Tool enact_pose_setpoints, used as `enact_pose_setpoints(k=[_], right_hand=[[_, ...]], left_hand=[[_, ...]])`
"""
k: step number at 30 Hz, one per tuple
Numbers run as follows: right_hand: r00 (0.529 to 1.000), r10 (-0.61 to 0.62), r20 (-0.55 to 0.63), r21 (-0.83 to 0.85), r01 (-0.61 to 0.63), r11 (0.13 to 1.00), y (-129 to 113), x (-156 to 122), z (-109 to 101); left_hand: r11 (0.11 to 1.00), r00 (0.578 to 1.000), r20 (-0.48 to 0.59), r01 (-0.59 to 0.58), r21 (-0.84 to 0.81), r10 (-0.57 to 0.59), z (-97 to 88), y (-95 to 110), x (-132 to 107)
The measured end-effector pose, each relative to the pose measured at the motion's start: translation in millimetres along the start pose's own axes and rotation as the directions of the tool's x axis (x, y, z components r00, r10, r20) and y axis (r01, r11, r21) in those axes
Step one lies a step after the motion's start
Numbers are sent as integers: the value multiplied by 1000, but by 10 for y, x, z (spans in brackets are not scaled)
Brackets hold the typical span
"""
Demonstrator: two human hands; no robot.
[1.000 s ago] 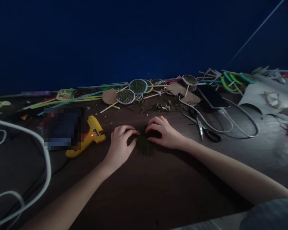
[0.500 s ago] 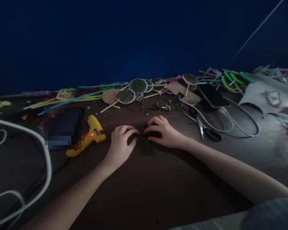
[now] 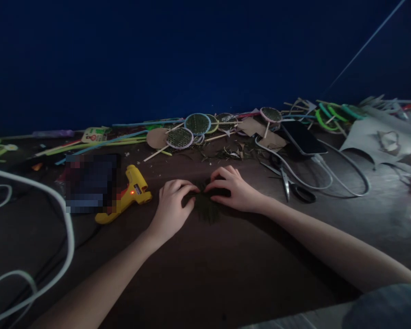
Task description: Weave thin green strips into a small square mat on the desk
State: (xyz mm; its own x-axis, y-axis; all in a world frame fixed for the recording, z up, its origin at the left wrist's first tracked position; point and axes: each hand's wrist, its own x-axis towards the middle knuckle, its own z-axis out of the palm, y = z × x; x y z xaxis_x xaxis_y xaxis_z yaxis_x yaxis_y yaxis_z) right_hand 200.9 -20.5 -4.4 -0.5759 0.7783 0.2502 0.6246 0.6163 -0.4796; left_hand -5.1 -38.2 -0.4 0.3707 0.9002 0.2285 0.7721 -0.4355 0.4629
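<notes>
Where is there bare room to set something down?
Widest: tabletop between the left forearm and right forearm, nearside of the dark green clump. Smaller: between the scissors and right forearm. Crowded: the far side, with mesh discs and phone; the left, with yellow glue gun and white cable.

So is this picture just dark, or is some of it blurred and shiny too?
Head view: dim overall, so the smudgy dark green piece nearly melts into the table; head view: pale sheen on the table's right side, shadow beside the right forearm; head view: blocky pixels mask a dark item by the yellow glue gun.
</notes>
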Motion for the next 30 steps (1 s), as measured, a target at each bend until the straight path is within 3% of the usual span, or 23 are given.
enact_pose_setpoints(k=[5,10,15,18,23,27,30], right_hand=[[1000,9,-18,27,-9,1000,10,0,-7],[990,45,-131,97,-32,995,45,11,-3],[975,116,-190,146,-89,985,68,33,8],[956,170,-238,165,-133,977,68,35,10],[889,288,-355,184,-236,954,100,14,16],[844,459,-275,402,-333,853,177,78,-28],[857,473,-205,413,-362,836,226,262,-87]], left_hand=[[1000,1000,10,6,-14,-6,-7,16,3],[997,1000,-22,11,-72,-13,-18,-2,-5],[972,987,-158,3,-234,-41,-26,-55,2],[956,970,-224,29,-290,-98,-39,-66,7],[950,963,-234,54,-308,-131,-42,-71,10],[949,960,-249,45,-313,-128,-38,-81,12],[949,960,-245,56,-311,-137,-48,-78,15]])
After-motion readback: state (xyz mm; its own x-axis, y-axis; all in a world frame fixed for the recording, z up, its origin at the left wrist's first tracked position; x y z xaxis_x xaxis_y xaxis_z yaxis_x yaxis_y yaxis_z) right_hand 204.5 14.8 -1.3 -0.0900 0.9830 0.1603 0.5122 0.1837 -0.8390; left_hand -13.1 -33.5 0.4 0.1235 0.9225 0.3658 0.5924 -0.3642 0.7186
